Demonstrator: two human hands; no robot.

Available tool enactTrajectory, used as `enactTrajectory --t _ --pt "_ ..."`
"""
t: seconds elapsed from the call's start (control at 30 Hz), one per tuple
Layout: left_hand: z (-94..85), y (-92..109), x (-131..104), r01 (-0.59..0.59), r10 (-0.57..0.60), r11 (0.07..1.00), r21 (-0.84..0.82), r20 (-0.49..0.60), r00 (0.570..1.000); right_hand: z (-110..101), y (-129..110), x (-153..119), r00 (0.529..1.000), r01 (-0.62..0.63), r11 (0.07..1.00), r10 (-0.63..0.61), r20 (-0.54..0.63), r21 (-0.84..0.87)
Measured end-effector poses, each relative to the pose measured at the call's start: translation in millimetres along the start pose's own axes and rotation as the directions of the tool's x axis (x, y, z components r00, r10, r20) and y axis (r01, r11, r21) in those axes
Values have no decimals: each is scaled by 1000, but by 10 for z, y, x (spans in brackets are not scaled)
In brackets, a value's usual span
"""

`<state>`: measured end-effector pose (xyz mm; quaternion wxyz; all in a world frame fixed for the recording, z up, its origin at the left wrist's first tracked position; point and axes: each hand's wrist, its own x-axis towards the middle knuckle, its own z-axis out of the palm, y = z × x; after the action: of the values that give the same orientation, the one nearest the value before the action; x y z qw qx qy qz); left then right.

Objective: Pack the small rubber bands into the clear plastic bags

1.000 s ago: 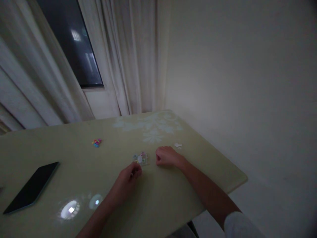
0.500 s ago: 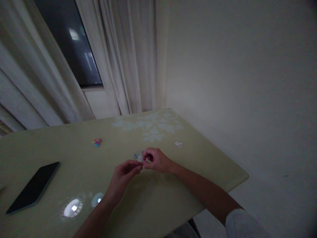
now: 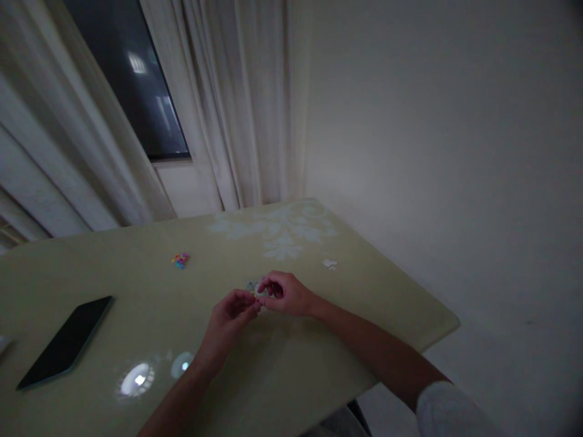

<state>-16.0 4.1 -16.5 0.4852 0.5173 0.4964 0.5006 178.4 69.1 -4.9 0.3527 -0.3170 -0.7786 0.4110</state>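
Saw the small clear piece [image 3: 252, 285] on the glossy table [image 3: 282, 370], partly hidden behind fingertips. Held the left hand [image 3: 230, 321] at the near left of the clear piece, with thumb and forefinger nearly tip to tip. Held the right hand [image 3: 289, 294] at its right, with thumb and forefinger bent into a loop and reaching to the left fingertips. Could not tell of anything pinched in either hand. Found white scraps [image 3: 330, 263] to the right of the clear piece and a bunch of bright coloured bits [image 3: 181, 260] to its left, both slightly beyond. Noticed a dark tablet [image 3: 66, 343] lying well to its left and nearer, and pale curtains [image 3: 259, 103] hanging far beyond it.
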Motion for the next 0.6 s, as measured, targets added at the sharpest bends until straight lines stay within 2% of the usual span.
enactTrajectory --t 0.17,0.4,0.5,0.6 --pt "-7 -10 19 1 -1 1000 18 6 1000 -7 85 9 997 2 999 -6 77 48" --pt "-44 -91 81 5 -4 999 32 -30 1000 -12 117 12 993 120 959 -114 38 -258" --pt "-103 -137 132 -37 43 994 103 -59 997 -34 150 31 994 103 939 -110 -2 -328" --pt "-183 -182 173 -81 109 963 257 -93 990 -74 192 69 996 73 939 -87 -25 -335"
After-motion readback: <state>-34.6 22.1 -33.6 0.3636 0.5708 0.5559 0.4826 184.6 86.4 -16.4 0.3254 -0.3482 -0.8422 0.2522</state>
